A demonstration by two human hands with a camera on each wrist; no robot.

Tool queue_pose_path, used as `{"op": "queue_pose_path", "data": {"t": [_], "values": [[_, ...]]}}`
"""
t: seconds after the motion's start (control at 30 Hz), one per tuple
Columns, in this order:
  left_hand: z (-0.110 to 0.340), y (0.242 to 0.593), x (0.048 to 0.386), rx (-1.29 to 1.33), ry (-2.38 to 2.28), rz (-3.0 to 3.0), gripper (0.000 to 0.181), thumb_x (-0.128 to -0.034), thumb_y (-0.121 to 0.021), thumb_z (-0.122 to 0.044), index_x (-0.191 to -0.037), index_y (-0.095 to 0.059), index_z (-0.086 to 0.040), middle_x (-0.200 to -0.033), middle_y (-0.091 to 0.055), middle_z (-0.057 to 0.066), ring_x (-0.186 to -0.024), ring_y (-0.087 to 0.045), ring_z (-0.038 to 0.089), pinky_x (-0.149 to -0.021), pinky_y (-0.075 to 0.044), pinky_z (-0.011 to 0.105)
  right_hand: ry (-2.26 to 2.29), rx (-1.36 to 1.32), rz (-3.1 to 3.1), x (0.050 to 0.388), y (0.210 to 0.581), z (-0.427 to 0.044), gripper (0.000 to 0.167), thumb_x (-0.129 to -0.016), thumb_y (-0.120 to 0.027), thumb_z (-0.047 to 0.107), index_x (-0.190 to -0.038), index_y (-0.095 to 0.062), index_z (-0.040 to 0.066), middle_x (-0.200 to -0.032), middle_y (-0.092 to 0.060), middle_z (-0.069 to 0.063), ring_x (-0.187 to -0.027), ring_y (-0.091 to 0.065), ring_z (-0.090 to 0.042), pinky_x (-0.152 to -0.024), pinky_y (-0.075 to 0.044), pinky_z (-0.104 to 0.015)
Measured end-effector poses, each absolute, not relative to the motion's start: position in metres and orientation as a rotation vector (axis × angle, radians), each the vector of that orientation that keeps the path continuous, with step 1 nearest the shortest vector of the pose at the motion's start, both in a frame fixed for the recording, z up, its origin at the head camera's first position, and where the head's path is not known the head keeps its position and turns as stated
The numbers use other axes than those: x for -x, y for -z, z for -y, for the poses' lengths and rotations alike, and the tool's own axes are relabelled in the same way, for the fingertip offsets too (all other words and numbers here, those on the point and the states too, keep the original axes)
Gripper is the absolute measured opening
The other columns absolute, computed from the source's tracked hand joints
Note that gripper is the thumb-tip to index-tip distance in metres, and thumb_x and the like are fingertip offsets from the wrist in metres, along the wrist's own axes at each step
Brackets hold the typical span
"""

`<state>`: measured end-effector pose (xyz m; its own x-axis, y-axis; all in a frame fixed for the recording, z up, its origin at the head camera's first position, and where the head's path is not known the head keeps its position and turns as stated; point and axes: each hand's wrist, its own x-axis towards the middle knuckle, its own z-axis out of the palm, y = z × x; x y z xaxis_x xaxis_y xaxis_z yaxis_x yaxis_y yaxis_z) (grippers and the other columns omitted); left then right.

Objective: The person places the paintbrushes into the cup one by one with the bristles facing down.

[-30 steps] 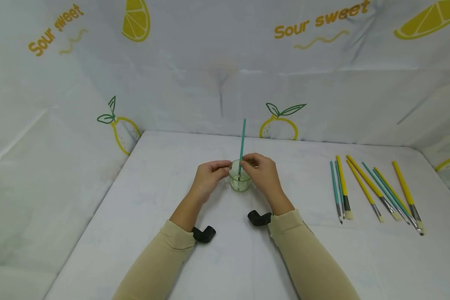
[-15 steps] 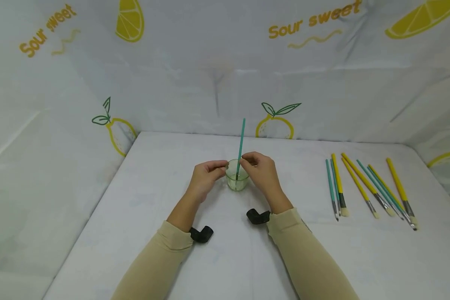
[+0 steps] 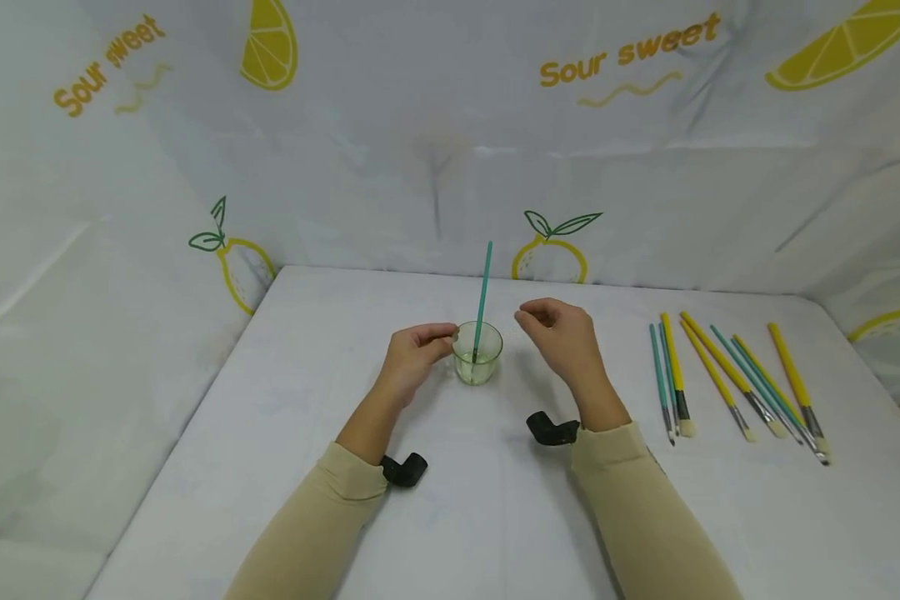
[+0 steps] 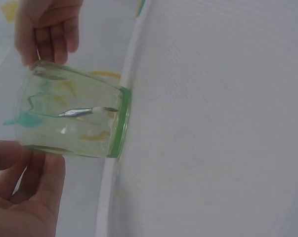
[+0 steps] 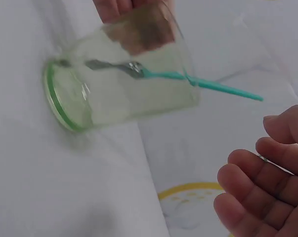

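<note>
A clear greenish glass cup (image 3: pixel 477 343) stands upright on the table. Inside it leans a thin teal-handled paintbrush (image 3: pixel 483 287), bristles down and handle rising above the rim. My left hand (image 3: pixel 411 360) touches the cup's left side near the rim with its fingers; in the left wrist view those fingers (image 4: pixel 50 185) lie against the glass. To the cup's right my right hand (image 3: pixel 562 337) is held in the air, apart from cup and brush. Its fingers (image 5: pixel 255 173) are loosely bent and hold nothing in the right wrist view.
Several yellow- and teal-handled paintbrushes (image 3: pixel 720 375) lie on the right of the white-covered table (image 3: pixel 330 333), bristles toward me. A white cloth printed with lemons (image 3: pixel 390 192) hangs behind. A black wrist piece (image 3: pixel 553 428) sits at each cuff.
My right hand has let go of the teal paintbrush and moved right, away from the cup. The brush stays leaning in the cup. My left hand remains at the cup's side.
</note>
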<state>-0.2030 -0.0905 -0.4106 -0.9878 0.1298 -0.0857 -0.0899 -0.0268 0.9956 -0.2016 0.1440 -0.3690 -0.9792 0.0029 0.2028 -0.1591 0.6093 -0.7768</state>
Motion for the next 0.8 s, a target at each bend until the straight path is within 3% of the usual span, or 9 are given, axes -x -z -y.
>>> {"op": "queue_pose_path", "data": {"t": [0.27,0.53,0.8], "values": [[0.09,0.408,0.202,-0.044,-2.143,-2.069,0.027,-0.0941,-0.062,-0.006,-0.119,-0.069,0.0,-0.125,-0.066,0.017,-0.116,-0.062,0.031,-0.094,-0.054,0.027,-1.09,0.08,2.722,0.185,0.352,-0.215,0.043,-0.098,-0.055,0.044,-0.119,-0.068,0.008,-0.106,-0.069,-0.013,-0.094,-0.061,-0.027,-0.071,-0.05,-0.034],[0.09,0.41,0.203,-0.022,-2.147,-2.048,0.026,-0.0949,-0.062,-0.006,-0.12,-0.068,0.0,-0.127,-0.065,0.018,-0.119,-0.061,0.03,-0.096,-0.054,0.028,-1.025,0.26,2.803,0.172,0.351,-0.272,0.052,-0.099,-0.048,0.047,-0.127,-0.063,0.006,-0.119,-0.063,-0.02,-0.104,-0.056,-0.034,-0.075,-0.048,-0.04],[0.092,0.405,0.2,-0.02,-2.128,-2.063,0.027,-0.0956,-0.061,-0.007,-0.12,-0.068,0.0,-0.124,-0.067,0.015,-0.117,-0.063,0.029,-0.097,-0.053,0.028,-1.001,0.423,2.862,0.174,0.362,-0.31,0.058,-0.098,-0.048,0.05,-0.127,-0.061,0.001,-0.117,-0.062,-0.022,-0.095,-0.06,-0.032,-0.065,-0.048,-0.031]]}}
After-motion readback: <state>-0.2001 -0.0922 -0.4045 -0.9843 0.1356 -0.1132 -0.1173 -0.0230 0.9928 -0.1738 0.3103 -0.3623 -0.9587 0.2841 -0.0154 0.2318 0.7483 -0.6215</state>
